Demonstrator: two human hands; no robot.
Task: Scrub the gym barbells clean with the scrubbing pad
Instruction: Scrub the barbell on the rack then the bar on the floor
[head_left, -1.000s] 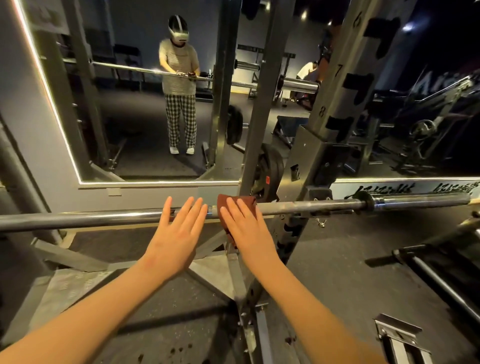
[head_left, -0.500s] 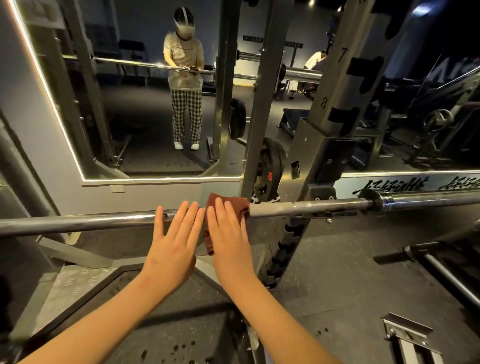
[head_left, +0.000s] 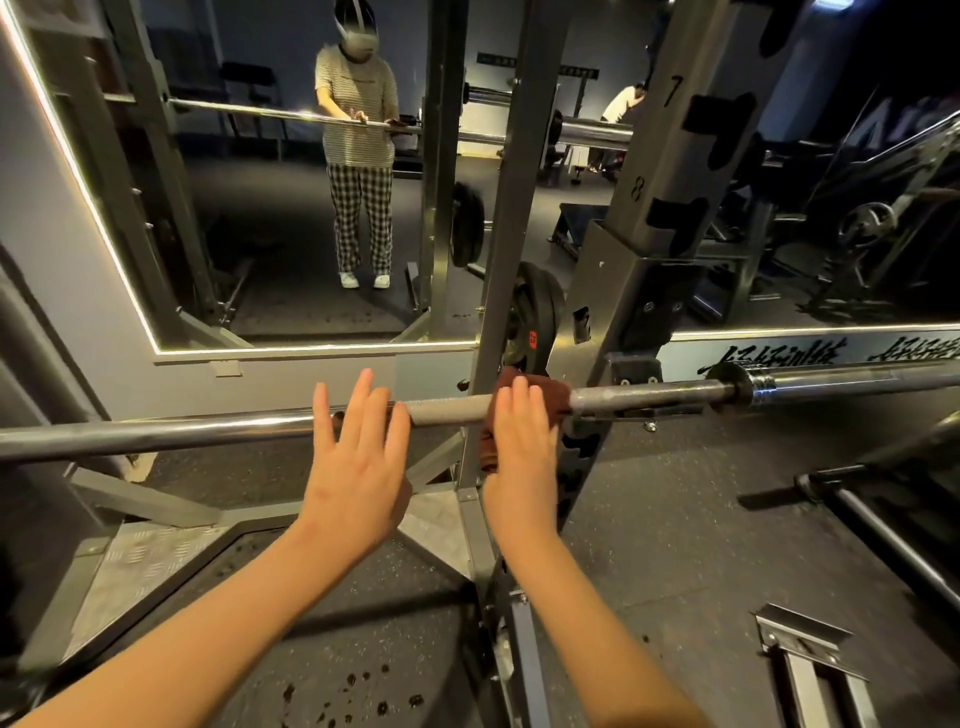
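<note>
A long steel barbell lies level across the rack in front of me, from the left edge to the right edge. A dark red scrubbing pad is draped over the bar near its knurled middle. My right hand lies flat on the pad with straight fingers, pressing it onto the bar. My left hand rests on the bar a little to the left, fingers straight and spread, holding nothing. A bare stretch of knurled bar shows between the two hands.
The grey rack upright with numbered holes stands just behind the bar, with a black weight plate beside it. A wall mirror reflects a person at the bar. A second bar lies low on the rubber floor at right.
My right hand has slid the pad to the right along the bar, opening a gap between the hands. The left hand has stayed on the bar.
</note>
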